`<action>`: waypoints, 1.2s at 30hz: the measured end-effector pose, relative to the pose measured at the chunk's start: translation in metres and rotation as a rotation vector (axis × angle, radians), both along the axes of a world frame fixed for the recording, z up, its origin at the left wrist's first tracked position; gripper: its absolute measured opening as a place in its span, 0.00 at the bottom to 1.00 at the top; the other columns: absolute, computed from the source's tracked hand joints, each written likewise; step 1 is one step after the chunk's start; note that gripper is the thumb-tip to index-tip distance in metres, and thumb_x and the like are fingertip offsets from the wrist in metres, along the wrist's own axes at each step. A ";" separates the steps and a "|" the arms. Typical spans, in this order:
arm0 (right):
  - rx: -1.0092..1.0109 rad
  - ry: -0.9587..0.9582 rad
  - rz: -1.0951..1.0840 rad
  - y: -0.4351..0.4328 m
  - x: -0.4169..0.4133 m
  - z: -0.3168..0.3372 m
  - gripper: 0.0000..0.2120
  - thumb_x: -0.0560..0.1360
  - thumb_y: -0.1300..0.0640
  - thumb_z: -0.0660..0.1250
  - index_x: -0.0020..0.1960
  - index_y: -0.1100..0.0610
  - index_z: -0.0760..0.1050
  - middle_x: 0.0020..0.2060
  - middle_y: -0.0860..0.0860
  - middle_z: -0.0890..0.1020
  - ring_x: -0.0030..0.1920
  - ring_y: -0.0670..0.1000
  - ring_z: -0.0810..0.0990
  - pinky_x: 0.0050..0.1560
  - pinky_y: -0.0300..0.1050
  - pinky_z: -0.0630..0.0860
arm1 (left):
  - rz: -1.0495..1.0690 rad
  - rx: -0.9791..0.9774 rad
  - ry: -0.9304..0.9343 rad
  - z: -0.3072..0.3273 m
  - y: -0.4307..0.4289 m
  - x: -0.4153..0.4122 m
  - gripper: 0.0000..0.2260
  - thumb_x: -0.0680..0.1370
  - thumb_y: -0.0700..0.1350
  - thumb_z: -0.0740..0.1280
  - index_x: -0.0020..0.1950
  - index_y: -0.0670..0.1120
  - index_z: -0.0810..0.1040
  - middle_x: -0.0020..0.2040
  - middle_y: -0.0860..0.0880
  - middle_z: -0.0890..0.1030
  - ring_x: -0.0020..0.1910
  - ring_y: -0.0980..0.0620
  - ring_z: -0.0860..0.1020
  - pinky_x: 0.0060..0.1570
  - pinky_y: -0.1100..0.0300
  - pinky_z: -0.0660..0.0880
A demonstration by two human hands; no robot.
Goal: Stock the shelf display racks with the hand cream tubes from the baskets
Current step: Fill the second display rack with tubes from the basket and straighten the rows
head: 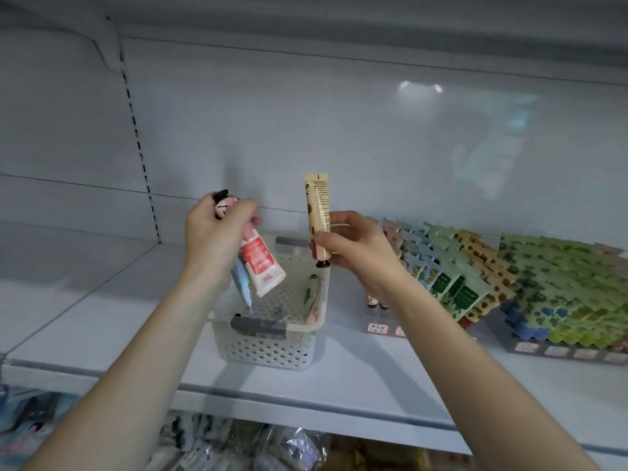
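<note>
A white perforated basket (272, 348) stands on the white shelf (102, 317) in the middle. My left hand (210, 232) grips a red-and-white hand cream tube (261, 263) by its cap end, with a pale blue tube (242, 283) hanging beside it, above the basket's left side. My right hand (346, 246) holds a beige tube (318, 205) upright, cap down, over the basket's right rim. A green tube (311, 294) leans inside the basket's right wall.
Two display racks filled with rows of tubes sit on the shelf to the right: a mixed-colour rack (452, 277) and a green-and-blue rack (560, 297). Price tags (379, 328) line their fronts. Packaged goods (238, 443) lie on the lower shelf.
</note>
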State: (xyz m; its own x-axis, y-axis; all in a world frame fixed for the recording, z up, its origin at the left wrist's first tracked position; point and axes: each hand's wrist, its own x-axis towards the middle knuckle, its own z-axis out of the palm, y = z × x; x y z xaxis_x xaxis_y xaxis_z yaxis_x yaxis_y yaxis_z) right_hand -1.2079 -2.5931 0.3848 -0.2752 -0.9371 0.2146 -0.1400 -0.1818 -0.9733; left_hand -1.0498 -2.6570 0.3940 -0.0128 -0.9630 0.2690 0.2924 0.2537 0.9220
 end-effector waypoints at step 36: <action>0.108 0.306 -0.897 0.165 -0.179 -0.099 0.12 0.72 0.60 0.70 0.41 0.70 0.74 0.38 0.66 0.80 0.34 0.54 0.72 0.38 0.44 0.66 | -0.417 0.152 -0.488 -0.078 0.133 -0.099 0.12 0.80 0.49 0.59 0.39 0.45 0.69 0.34 0.49 0.72 0.33 0.55 0.72 0.34 0.61 0.65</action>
